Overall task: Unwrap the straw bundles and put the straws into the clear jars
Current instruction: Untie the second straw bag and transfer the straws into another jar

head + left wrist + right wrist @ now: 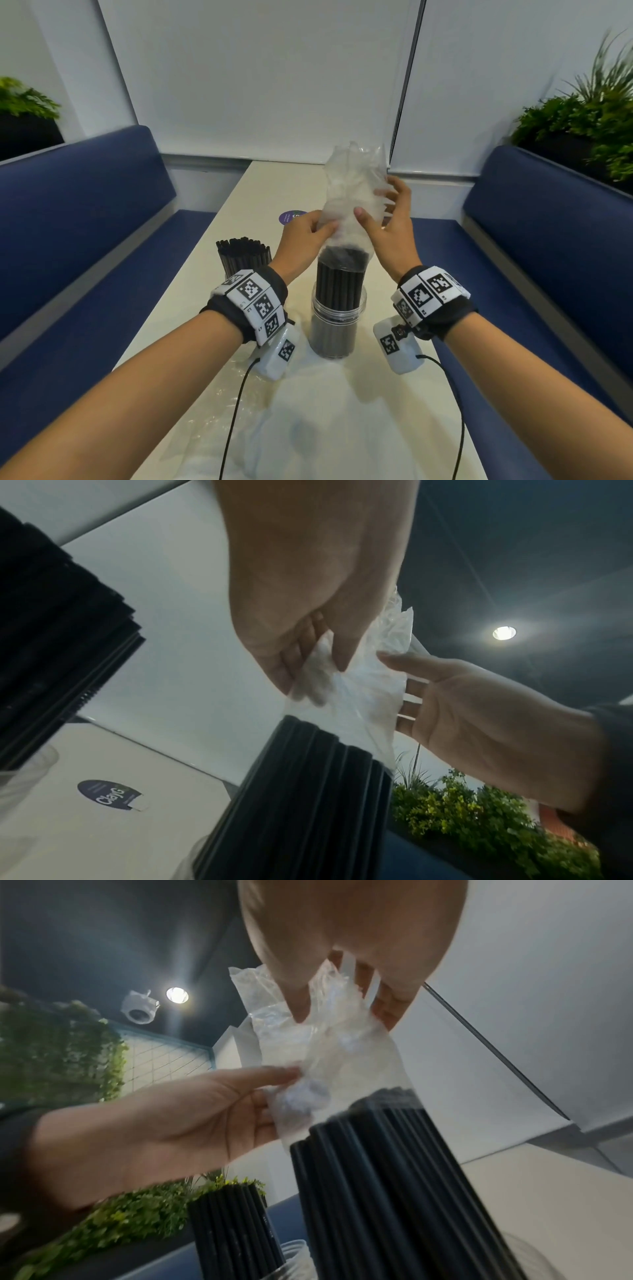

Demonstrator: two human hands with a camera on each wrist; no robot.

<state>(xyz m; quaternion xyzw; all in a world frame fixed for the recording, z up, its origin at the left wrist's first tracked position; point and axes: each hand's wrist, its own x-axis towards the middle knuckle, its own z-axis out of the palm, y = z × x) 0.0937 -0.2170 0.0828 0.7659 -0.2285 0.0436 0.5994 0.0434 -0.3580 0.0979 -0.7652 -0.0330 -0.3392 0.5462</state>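
Observation:
A bundle of black straws (339, 284) stands upright in a clear jar (337, 329) at the table's middle. A clear plastic wrapper (356, 192) rises crumpled above the straw tops, its lower edge still round them. My left hand (308, 233) pinches the wrapper's left side between thumb and fingers (308, 653). My right hand (383, 212) grips its right side, thumb in front and fingers (387, 1010) behind. A second jar, mostly hidden behind my left wrist, holds bare black straws (243, 255) to the left.
The cream table (376, 394) is narrow, with blue bench seats (85, 205) on both sides. Crumpled clear plastic (219, 411) lies near the front edge. A purple round sticker (291, 216) sits further back. Plants (589, 113) stand behind the right bench.

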